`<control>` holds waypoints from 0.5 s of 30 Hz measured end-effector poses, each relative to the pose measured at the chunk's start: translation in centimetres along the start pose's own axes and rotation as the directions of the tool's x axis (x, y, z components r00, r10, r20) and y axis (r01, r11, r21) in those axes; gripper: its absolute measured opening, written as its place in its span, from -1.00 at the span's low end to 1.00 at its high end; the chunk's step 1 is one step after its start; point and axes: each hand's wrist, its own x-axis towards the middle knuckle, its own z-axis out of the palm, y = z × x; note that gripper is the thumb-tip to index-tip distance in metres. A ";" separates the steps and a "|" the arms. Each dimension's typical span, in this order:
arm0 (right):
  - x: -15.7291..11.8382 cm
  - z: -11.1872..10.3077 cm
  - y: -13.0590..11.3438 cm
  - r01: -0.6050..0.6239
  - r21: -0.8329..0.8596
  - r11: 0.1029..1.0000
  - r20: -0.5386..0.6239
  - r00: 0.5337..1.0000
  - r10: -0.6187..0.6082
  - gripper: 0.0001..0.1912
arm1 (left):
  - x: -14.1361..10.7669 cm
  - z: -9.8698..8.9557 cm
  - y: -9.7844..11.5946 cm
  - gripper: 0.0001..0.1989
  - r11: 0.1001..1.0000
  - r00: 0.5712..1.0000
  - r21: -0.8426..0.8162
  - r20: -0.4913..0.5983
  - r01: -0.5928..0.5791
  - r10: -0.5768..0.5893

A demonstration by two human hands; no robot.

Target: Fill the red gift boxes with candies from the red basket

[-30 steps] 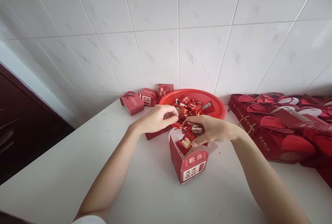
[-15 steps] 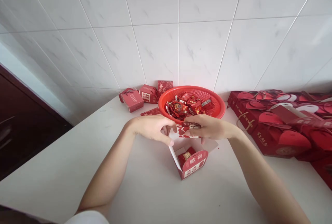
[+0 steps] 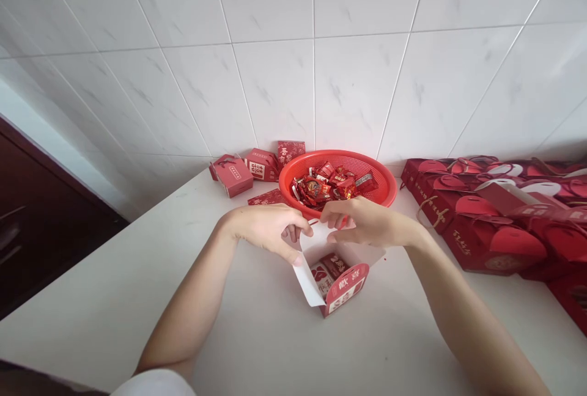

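In front of me stands a small red gift box with its lid flaps up and their white insides showing. Inside it lie a dark red packet and a white packet with red print. My left hand is at the box's left side, its thumb touching the white side flap, fingers curled and apart from the thumb. Over the back flap is my right hand, its fingers bent, thumb apart, and nothing seen between them. Just behind the hands sits a red plastic basket of wrapped sweets.
Several small red boxes lie at the back left by the tiled wall. Many larger red gift boxes with handles crowd the right side. The white tabletop ends at a left edge beside dark wood.
The white-and-red packet that was in my right hand now lies inside the box. My right hand is free of it, and the left side flap leans further outward.
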 end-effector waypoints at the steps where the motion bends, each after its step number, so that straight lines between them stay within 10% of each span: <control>1: -0.2 -0.2 -0.2 0.010 -0.007 1.000 -0.007 1.000 -0.010 -0.81 | 0.0 0.0 0.0 -0.42 1.000 1.000 0.002 -0.002 0.003 -0.003; 10: -3.9 -3.1 -1.1 0.011 -0.072 0.997 -0.086 0.996 -0.017 -0.79 | -1.0 0.4 2.1 -0.52 0.997 0.998 0.056 -0.025 -0.051 0.053; 15: -5.4 -2.2 -1.3 -0.191 -0.223 0.956 -0.126 0.978 0.166 -0.74 | -0.8 1.0 2.4 -0.55 0.997 0.994 0.034 -0.078 -0.076 0.079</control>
